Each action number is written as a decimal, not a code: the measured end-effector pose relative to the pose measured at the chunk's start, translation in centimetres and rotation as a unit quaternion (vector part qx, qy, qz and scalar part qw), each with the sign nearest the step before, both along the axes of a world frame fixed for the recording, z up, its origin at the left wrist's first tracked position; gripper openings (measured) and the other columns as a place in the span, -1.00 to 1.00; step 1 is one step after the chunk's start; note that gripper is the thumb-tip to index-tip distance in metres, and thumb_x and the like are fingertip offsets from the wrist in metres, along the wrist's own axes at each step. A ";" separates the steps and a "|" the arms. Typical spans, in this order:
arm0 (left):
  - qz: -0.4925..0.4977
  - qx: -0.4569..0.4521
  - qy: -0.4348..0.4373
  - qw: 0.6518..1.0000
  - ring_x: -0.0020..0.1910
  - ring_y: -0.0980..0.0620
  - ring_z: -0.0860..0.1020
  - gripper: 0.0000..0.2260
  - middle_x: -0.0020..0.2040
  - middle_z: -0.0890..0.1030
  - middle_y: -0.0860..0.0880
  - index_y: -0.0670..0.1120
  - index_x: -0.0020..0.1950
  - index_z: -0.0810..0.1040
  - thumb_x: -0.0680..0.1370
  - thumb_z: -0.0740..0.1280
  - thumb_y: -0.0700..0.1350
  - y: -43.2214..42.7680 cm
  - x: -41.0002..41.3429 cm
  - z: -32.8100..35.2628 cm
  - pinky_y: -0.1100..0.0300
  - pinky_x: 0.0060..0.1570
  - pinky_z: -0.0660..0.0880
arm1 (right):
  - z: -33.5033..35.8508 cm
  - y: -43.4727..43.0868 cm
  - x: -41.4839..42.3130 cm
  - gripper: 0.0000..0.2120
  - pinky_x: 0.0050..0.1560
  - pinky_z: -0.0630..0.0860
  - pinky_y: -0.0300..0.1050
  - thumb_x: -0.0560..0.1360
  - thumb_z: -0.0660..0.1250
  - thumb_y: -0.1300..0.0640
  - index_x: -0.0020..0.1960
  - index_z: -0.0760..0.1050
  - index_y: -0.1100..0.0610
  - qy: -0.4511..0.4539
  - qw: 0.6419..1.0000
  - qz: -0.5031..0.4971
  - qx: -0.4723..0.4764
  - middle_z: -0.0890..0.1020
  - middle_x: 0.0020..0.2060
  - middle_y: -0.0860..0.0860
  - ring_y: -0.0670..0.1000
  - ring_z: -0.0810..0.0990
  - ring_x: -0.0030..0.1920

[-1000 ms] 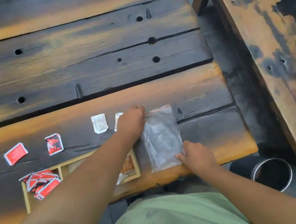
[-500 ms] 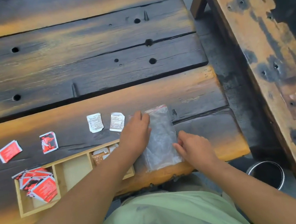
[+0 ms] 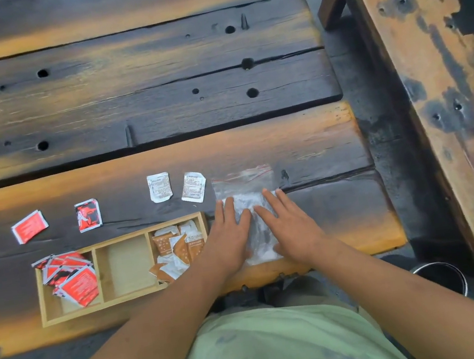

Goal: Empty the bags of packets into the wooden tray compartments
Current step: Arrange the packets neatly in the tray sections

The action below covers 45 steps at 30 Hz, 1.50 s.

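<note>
**Both palms flat on the bag, middle compartment waiting**

I have both hands down on the clear plastic zip bag with the red seal strip (image 3: 244, 184). It lies flat on the dark, orange-streaked plank surface (image 3: 136, 169), just right of the pale three-compartment wooden tray (image 3: 101, 309) and near the front edge. The left hand (image 3: 232, 238) covers the bag's left half and the right hand (image 3: 290, 226) its right half. The fingers (image 3: 229, 208) on both are straight and pressing down, gripping nothing.

The bag looks thin and flattened under my palms, but I cannot tell whether any packets remain inside.

In the tray, the left compartment holds a heap of red foil packets (image 3: 72, 277) and the right one a pile of brown-and-white packets (image 3: 175, 250). The middle compartment (image 3: 125, 266) is bare wood. Beyond the tray lie four strays: two red packets (image 3: 29, 226) at far left and two white paper packets (image 3: 159, 187) near the bag's far corner.

My reading is that this bag is being smoothed out or set aside, so the emptying of it looks about done. The next move would call for lifting my palms, checking the bag for leftovers, then gathering the loose packets. I would guess the white ones suit the middle compartment.
</note>
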State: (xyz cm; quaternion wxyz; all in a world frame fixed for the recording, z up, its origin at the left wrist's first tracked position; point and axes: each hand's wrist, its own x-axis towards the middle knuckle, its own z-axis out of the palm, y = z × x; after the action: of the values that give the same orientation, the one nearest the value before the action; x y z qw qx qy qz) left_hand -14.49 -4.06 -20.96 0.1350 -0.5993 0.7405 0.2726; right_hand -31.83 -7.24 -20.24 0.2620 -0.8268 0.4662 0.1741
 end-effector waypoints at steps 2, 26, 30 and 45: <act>-0.008 0.011 -0.022 1.000 0.56 -0.36 -0.27 -0.16 0.59 -0.25 -0.31 -0.13 0.58 -0.01 0.51 0.47 -0.02 0.3 -0.3 -0.1 -0.15 0.56 0.05 | -0.5 -0.1 -0.6 -0.02 0.60 -0.05 0.07 0.48 0.45 0.11 0.62 -0.18 -0.02 0.019 1.000 0.012 0.009 -0.29 0.60 0.09 0.16 -0.29 0.59; 0.316 0.022 0.234 0.919 -0.06 0.02 0.61 -0.86 -0.04 0.66 0.04 0.06 0.06 0.57 0.52 0.40 -0.04 1.2 2.4 6.6 0.11 -0.02 0.51 | 4.2 0.6 3.0 -0.46 0.13 0.53 0.03 0.54 0.34 -0.08 0.45 0.29 0.04 -0.128 0.989 -0.072 0.022 0.34 0.40 0.04 0.11 0.53 0.21; 0.413 0.029 0.330 0.848 -0.23 -0.12 0.65 -0.92 -0.22 0.67 -0.09 0.05 -0.05 0.57 0.53 0.39 -0.14 2.6 6.7 7.9 -0.08 -0.17 0.61 | 5.6 2.6 6.7 -0.54 0.09 0.52 0.00 0.54 0.34 -0.05 0.39 0.38 0.05 -0.173 0.982 -0.069 0.031 0.50 0.23 0.01 0.07 0.56 0.15; 0.254 0.011 0.289 0.923 -0.06 0.08 0.55 -0.67 0.18 0.55 0.05 0.00 0.28 0.57 0.55 0.37 -0.25 8.6 18.0 5.2 0.13 0.10 0.53 | 3.4 9.4 16.5 -0.37 0.07 0.45 -0.11 0.43 0.42 -0.21 0.36 0.30 0.02 -0.107 0.989 -0.099 -0.018 0.39 0.22 -0.02 0.03 0.45 0.17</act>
State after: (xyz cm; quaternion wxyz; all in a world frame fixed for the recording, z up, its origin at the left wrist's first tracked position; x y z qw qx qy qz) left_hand 3.46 4.54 -15.77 -0.1520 -0.6610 0.5669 0.4674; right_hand -15.34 2.20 -16.84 0.3113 -0.7950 0.5183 0.0494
